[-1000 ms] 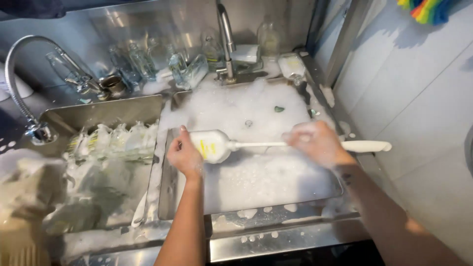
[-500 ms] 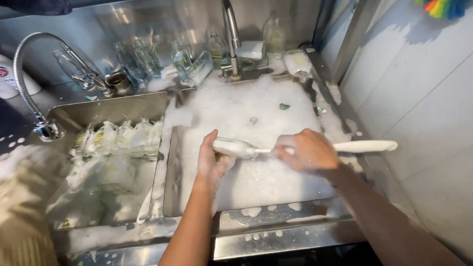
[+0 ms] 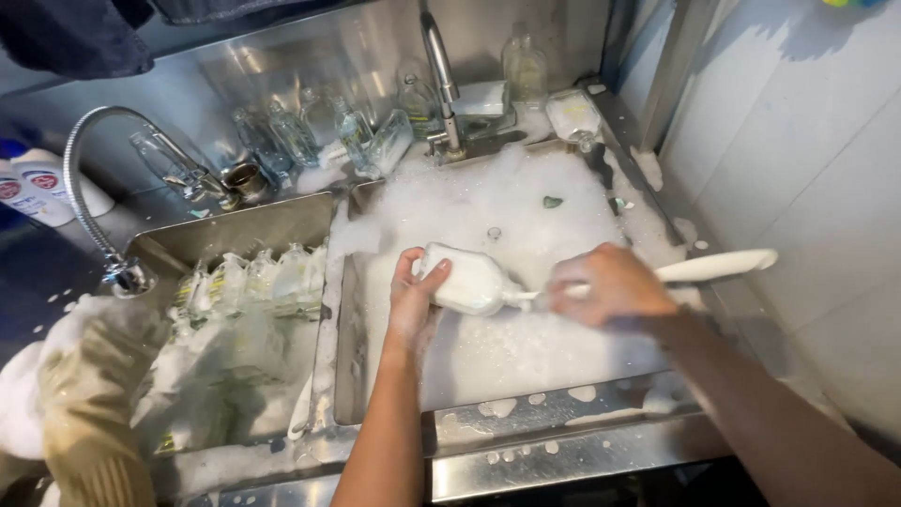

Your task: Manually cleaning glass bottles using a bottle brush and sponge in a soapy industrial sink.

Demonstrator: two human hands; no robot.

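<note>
Head view, looking down into a double steel sink. Left hand at centre, fingers curled around a soapy glass bottle lying on its side above the foam-filled right basin. Right hand just beside it at 3 o'clock, fingers closed on a white bottle brush handle, handle running out toward 3 o'clock, brush end at the bottle's neck, hidden by suds. At 12 o'clock, a steel tap behind the basin, with clear glass bottles standing and leaning along the back ledge toward 11 o'clock. At 9 o'clock, left basin holding a row of rinsed bottles on their sides amid foam. Further at 10 o'clock, a flexible spray hose arching over the counter, white plastic containers beyond it. At 8 o'clock, another person's gloved hand, beige rubber, covered in suds, well apart from the wearer's hands. White tiled wall at 2 o'clock.
</note>
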